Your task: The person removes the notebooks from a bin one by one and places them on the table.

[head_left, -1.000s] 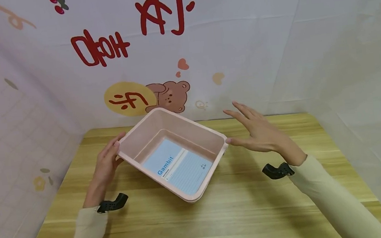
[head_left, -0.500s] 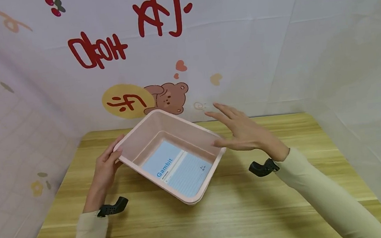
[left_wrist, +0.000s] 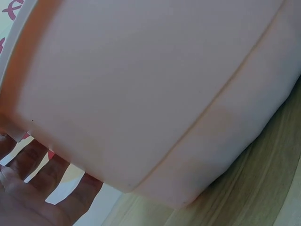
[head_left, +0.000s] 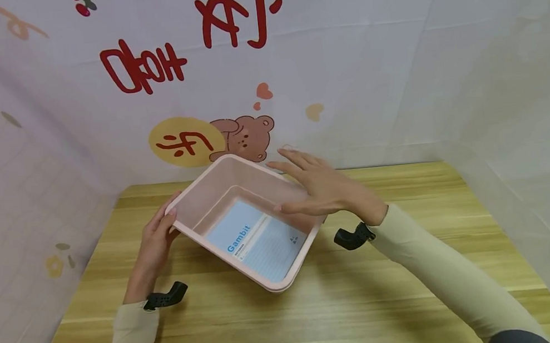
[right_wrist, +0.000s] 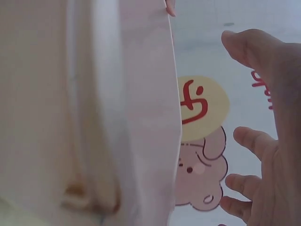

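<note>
A pale pink plastic bin (head_left: 203, 206) is held tilted over the table, its inside turned toward me. On its floor lies a blue and white notebook (head_left: 262, 245) printed "Gambit". My left hand (head_left: 153, 240) grips the bin's left corner, thumb over the rim and fingers behind. In the left wrist view the fingers (left_wrist: 51, 176) reach along the edge of the bin's outer side (left_wrist: 131, 89). My right hand (head_left: 319, 189) is spread with fingers apart, holds nothing, and overlaps the bin's right side in the head view. The right wrist view shows its thumb (right_wrist: 251, 47) apart from the bin's rim.
The bin is above a wood-grain table (head_left: 321, 323). A white printed cloth (head_left: 355, 73) with a bear and red characters hangs behind the table, and pale sheets enclose both sides. A black wrist mount (head_left: 166, 296) sits on each forearm.
My right hand has moved left, from beside the bin's right corner to over its right side. The left hand, bin and notebook have stayed nearly in place.
</note>
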`<action>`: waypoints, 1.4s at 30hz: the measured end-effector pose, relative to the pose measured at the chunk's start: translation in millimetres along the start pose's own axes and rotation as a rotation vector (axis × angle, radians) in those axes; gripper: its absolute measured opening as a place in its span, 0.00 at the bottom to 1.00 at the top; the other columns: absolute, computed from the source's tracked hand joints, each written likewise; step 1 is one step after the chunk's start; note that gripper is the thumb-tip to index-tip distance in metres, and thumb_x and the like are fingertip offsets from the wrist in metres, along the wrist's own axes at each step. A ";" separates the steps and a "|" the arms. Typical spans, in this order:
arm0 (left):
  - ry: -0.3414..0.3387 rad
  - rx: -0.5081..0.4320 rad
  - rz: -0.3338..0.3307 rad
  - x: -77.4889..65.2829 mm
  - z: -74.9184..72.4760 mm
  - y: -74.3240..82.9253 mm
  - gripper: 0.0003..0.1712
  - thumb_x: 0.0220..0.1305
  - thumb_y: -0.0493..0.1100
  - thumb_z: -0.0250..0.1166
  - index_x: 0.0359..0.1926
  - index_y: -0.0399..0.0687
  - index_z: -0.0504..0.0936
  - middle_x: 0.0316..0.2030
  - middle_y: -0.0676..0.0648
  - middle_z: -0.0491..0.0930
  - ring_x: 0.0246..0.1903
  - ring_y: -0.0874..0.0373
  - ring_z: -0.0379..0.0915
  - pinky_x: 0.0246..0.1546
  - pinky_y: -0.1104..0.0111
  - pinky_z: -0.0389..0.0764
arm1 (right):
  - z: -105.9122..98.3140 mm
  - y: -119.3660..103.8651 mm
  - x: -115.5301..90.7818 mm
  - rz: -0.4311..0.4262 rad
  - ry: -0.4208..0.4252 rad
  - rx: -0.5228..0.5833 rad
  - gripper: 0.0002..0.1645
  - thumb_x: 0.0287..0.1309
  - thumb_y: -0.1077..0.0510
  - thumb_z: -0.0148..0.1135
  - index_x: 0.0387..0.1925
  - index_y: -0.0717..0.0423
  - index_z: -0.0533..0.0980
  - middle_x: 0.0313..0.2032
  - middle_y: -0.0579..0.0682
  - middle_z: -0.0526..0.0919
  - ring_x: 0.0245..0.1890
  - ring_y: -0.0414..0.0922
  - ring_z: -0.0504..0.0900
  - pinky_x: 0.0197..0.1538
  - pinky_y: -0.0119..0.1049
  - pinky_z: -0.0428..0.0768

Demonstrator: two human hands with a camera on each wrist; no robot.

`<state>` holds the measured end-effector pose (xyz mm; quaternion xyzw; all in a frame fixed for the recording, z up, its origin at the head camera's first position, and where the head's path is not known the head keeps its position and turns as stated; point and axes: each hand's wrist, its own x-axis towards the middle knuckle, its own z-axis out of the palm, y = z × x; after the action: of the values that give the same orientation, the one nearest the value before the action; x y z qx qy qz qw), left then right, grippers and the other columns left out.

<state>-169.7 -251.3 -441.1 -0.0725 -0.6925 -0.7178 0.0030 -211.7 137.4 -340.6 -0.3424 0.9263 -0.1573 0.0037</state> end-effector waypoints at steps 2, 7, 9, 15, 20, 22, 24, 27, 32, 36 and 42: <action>0.000 0.003 0.005 0.9 1.4 -0.1 0.33 0.82 0.52 0.49 0.79 0.43 0.59 0.67 0.58 0.68 0.60 0.61 0.67 0.54 0.75 0.78 | -0.8 -3.9 5.9 -0.006 -0.007 -0.013 0.54 0.58 0.23 0.58 0.80 0.30 0.52 0.82 0.47 0.45 0.82 0.56 0.45 0.77 0.63 0.52; 0.006 0.017 -0.003 1.3 3.7 0.8 0.33 0.82 0.53 0.49 0.79 0.45 0.59 0.66 0.58 0.68 0.60 0.62 0.66 0.54 0.76 0.77 | -1.9 -15.2 20.8 -0.019 -0.037 -0.020 0.55 0.57 0.21 0.57 0.80 0.31 0.53 0.82 0.47 0.46 0.82 0.58 0.46 0.78 0.64 0.50; 0.010 0.020 -0.012 0.8 4.0 1.3 0.33 0.82 0.54 0.49 0.79 0.47 0.60 0.67 0.58 0.68 0.60 0.62 0.66 0.54 0.76 0.77 | -0.6 -18.9 27.8 -0.033 -0.057 -0.029 0.55 0.57 0.19 0.56 0.80 0.31 0.53 0.82 0.46 0.45 0.82 0.57 0.47 0.78 0.64 0.49; 0.016 0.048 -0.041 -1.6 4.5 2.8 0.31 0.81 0.56 0.48 0.79 0.56 0.62 0.70 0.54 0.65 0.61 0.62 0.65 0.55 0.78 0.76 | 4.5 -29.6 46.7 -0.063 -0.124 -0.051 0.56 0.56 0.17 0.54 0.80 0.28 0.51 0.82 0.45 0.44 0.82 0.53 0.46 0.78 0.63 0.47; 0.018 0.058 -0.048 -2.6 5.6 3.7 0.31 0.81 0.56 0.48 0.79 0.56 0.61 0.71 0.51 0.64 0.62 0.61 0.65 0.54 0.79 0.75 | 9.4 -37.4 60.4 -0.097 -0.161 -0.073 0.56 0.56 0.19 0.56 0.80 0.33 0.53 0.82 0.50 0.46 0.82 0.54 0.45 0.79 0.61 0.47; 0.023 0.059 -0.050 -2.8 5.9 3.8 0.32 0.82 0.56 0.48 0.79 0.54 0.61 0.71 0.52 0.64 0.62 0.61 0.65 0.54 0.79 0.75 | 12.2 -40.6 66.0 -0.109 -0.170 -0.088 0.56 0.56 0.19 0.56 0.80 0.35 0.54 0.81 0.52 0.48 0.81 0.54 0.45 0.79 0.60 0.46; 0.026 0.061 -0.054 -2.8 5.8 3.5 0.32 0.81 0.56 0.48 0.80 0.53 0.60 0.70 0.53 0.64 0.62 0.61 0.65 0.54 0.79 0.75 | 15.5 -44.5 71.3 -0.109 -0.181 -0.100 0.56 0.55 0.18 0.56 0.79 0.34 0.55 0.81 0.53 0.48 0.82 0.55 0.45 0.79 0.62 0.46; 0.027 0.047 -0.048 -2.7 5.3 3.1 0.33 0.81 0.55 0.48 0.80 0.49 0.59 0.70 0.53 0.65 0.61 0.61 0.65 0.53 0.78 0.76 | 21.5 -50.7 79.9 -0.105 -0.205 -0.134 0.57 0.54 0.16 0.54 0.79 0.31 0.53 0.82 0.52 0.47 0.82 0.55 0.45 0.79 0.63 0.45; 0.021 0.036 -0.035 -3.6 4.0 2.0 0.33 0.82 0.55 0.49 0.80 0.48 0.59 0.67 0.56 0.67 0.60 0.61 0.65 0.53 0.78 0.77 | 34.8 -57.7 93.9 -0.127 -0.230 -0.159 0.58 0.52 0.15 0.56 0.79 0.29 0.52 0.81 0.50 0.49 0.81 0.53 0.46 0.79 0.61 0.48; 0.012 0.042 -0.024 -3.9 3.7 1.3 0.33 0.82 0.55 0.48 0.80 0.48 0.59 0.66 0.58 0.67 0.60 0.62 0.65 0.53 0.78 0.77 | 47.4 -59.8 102.2 -0.148 -0.238 -0.142 0.59 0.50 0.17 0.60 0.79 0.30 0.54 0.79 0.48 0.52 0.81 0.51 0.47 0.79 0.60 0.47; 0.008 0.051 -0.019 -3.6 3.4 1.5 0.33 0.82 0.56 0.48 0.80 0.50 0.59 0.67 0.59 0.67 0.61 0.63 0.64 0.53 0.79 0.76 | 61.5 -65.6 110.5 -0.144 -0.307 -0.193 0.60 0.48 0.15 0.60 0.78 0.27 0.53 0.79 0.49 0.53 0.79 0.51 0.49 0.79 0.59 0.47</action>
<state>-165.6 -248.3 -439.9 -0.0628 -0.7111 -0.7003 0.0007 -247.7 2.4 -368.7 -0.4265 0.8987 -0.0133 0.1009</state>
